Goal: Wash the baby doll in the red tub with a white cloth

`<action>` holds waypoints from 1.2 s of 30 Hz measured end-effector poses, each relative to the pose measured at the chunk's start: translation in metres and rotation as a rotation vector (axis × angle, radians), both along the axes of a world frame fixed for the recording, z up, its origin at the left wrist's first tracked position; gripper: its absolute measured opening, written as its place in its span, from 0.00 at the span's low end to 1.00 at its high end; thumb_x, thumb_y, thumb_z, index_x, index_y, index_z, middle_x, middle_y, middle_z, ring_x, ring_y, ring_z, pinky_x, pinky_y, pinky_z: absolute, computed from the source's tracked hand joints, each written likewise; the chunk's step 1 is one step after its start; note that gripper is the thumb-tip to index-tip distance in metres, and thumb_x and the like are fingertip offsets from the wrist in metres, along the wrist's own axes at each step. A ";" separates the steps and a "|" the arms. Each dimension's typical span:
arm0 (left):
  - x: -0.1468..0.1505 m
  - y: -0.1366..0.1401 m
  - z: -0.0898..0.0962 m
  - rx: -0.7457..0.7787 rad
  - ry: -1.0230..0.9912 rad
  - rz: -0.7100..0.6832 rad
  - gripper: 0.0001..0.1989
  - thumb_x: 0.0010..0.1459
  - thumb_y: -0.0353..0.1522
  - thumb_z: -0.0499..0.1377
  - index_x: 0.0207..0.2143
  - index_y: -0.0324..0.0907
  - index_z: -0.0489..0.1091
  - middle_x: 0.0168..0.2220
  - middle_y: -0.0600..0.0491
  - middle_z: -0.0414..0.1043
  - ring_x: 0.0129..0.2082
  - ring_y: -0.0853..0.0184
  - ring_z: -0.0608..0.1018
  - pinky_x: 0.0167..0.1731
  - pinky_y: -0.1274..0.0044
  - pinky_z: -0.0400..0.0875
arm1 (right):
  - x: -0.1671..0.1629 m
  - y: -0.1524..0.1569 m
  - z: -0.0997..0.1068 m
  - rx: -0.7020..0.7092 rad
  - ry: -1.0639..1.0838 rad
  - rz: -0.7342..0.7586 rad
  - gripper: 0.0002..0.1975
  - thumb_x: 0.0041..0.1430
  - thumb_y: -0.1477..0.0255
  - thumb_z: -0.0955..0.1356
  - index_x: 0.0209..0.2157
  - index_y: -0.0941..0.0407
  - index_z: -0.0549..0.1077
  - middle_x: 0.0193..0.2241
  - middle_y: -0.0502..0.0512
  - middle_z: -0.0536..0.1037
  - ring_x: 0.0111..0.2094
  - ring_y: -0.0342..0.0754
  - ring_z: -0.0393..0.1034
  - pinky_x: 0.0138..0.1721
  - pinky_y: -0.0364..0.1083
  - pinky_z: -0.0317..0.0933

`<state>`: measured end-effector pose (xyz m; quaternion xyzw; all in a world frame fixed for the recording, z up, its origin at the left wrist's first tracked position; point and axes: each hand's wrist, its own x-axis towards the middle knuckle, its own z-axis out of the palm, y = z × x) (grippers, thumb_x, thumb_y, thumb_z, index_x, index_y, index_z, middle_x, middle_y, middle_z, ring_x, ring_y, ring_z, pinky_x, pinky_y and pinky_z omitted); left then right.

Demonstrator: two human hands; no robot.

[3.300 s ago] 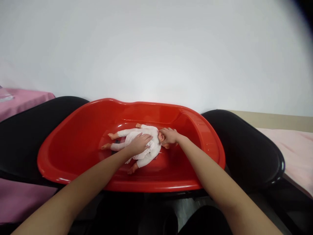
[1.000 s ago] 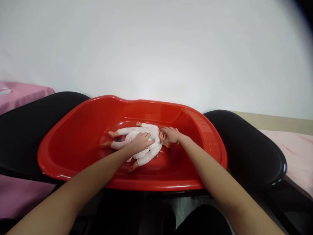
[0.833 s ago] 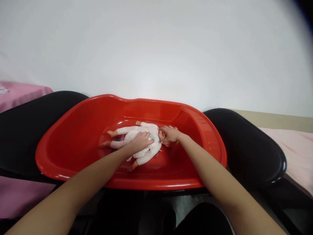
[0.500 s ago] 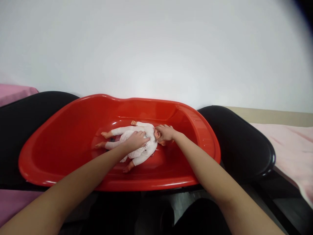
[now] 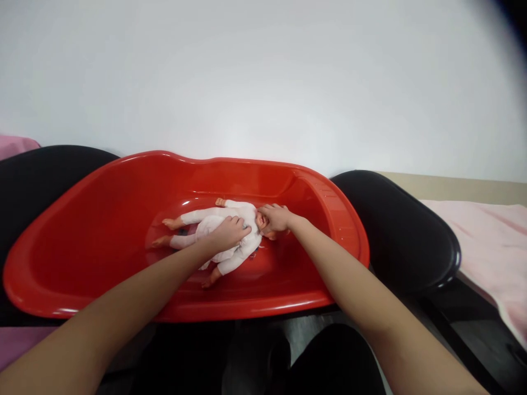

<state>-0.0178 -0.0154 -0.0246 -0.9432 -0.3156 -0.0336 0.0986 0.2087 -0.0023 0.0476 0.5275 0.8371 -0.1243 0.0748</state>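
I had my left hand (image 5: 229,232) over the doll (image 5: 211,220), fingers on its chest, pinching or not I couldn't tell | my right hand (image 5: 278,217) had fingers spread across its head | doll lay face-up in the red tub (image 5: 99,219), white long sleeves, white-clad legs, bare feet | black surfaces (image 5: 407,236) flanked it

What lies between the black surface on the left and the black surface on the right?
In the head view, the red tub lies between the left black surface and the right black surface. A white-clothed doll lies inside the tub.
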 end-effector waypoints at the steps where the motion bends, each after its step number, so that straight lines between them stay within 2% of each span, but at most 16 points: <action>1: 0.000 -0.001 0.000 0.012 0.003 0.000 0.16 0.58 0.32 0.57 0.49 0.39 0.69 0.43 0.44 0.70 0.44 0.54 0.68 0.48 0.63 0.61 | 0.000 0.000 0.000 0.000 0.001 0.000 0.40 0.43 0.51 0.73 0.57 0.46 0.63 0.58 0.58 0.66 0.56 0.65 0.58 0.54 0.63 0.52; 4: -0.001 -0.004 0.002 0.012 -0.015 0.007 0.15 0.59 0.34 0.56 0.48 0.40 0.70 0.43 0.45 0.70 0.43 0.55 0.68 0.47 0.65 0.62 | 0.001 0.000 0.001 -0.004 0.008 0.003 0.38 0.43 0.51 0.73 0.56 0.47 0.64 0.57 0.58 0.67 0.55 0.64 0.59 0.53 0.63 0.53; 10: -0.007 -0.005 0.009 0.016 0.005 -0.010 0.17 0.63 0.31 0.46 0.46 0.41 0.72 0.42 0.44 0.71 0.43 0.55 0.69 0.46 0.65 0.61 | 0.001 0.000 0.001 -0.004 0.012 -0.001 0.39 0.43 0.50 0.73 0.56 0.46 0.64 0.56 0.58 0.67 0.56 0.65 0.58 0.53 0.63 0.52; 15: -0.011 -0.002 0.003 0.000 -0.066 -0.017 0.17 0.61 0.29 0.46 0.42 0.41 0.73 0.42 0.44 0.71 0.43 0.55 0.70 0.47 0.65 0.61 | 0.001 -0.002 0.003 -0.003 0.010 0.000 0.39 0.43 0.51 0.73 0.57 0.48 0.64 0.57 0.58 0.67 0.56 0.65 0.58 0.53 0.64 0.52; 20: -0.017 0.003 -0.009 -0.048 -0.285 -0.014 0.20 0.64 0.38 0.46 0.49 0.46 0.73 0.46 0.45 0.72 0.47 0.54 0.71 0.50 0.64 0.62 | 0.000 -0.003 0.004 -0.011 0.026 -0.005 0.38 0.43 0.52 0.73 0.56 0.48 0.65 0.57 0.58 0.67 0.55 0.64 0.59 0.53 0.65 0.53; 24: -0.024 0.006 -0.009 -0.109 -0.384 0.013 0.22 0.63 0.43 0.47 0.54 0.51 0.70 0.51 0.49 0.72 0.51 0.54 0.71 0.52 0.64 0.62 | 0.001 -0.002 0.002 0.004 0.033 -0.014 0.38 0.43 0.52 0.73 0.55 0.48 0.65 0.57 0.59 0.67 0.56 0.64 0.59 0.53 0.65 0.53; 30: -0.037 0.013 -0.006 -0.159 -0.345 0.107 0.20 0.63 0.40 0.49 0.53 0.51 0.72 0.54 0.50 0.71 0.55 0.54 0.69 0.54 0.63 0.61 | 0.002 -0.001 0.000 0.004 0.042 -0.016 0.39 0.43 0.51 0.73 0.56 0.48 0.64 0.58 0.59 0.67 0.56 0.65 0.58 0.54 0.66 0.52; 34: -0.048 0.017 -0.001 -0.033 -0.234 0.229 0.18 0.64 0.36 0.49 0.51 0.44 0.72 0.57 0.45 0.67 0.57 0.54 0.67 0.55 0.63 0.59 | 0.002 -0.004 0.003 0.001 0.044 -0.016 0.35 0.43 0.52 0.73 0.53 0.48 0.66 0.56 0.58 0.68 0.54 0.64 0.60 0.54 0.64 0.52; 36: -0.055 0.018 0.004 0.045 -0.246 0.366 0.18 0.65 0.35 0.48 0.50 0.41 0.72 0.56 0.43 0.67 0.55 0.52 0.68 0.53 0.61 0.60 | 0.001 -0.005 0.004 0.001 0.043 -0.019 0.35 0.43 0.53 0.73 0.53 0.48 0.67 0.55 0.58 0.68 0.55 0.64 0.59 0.53 0.64 0.53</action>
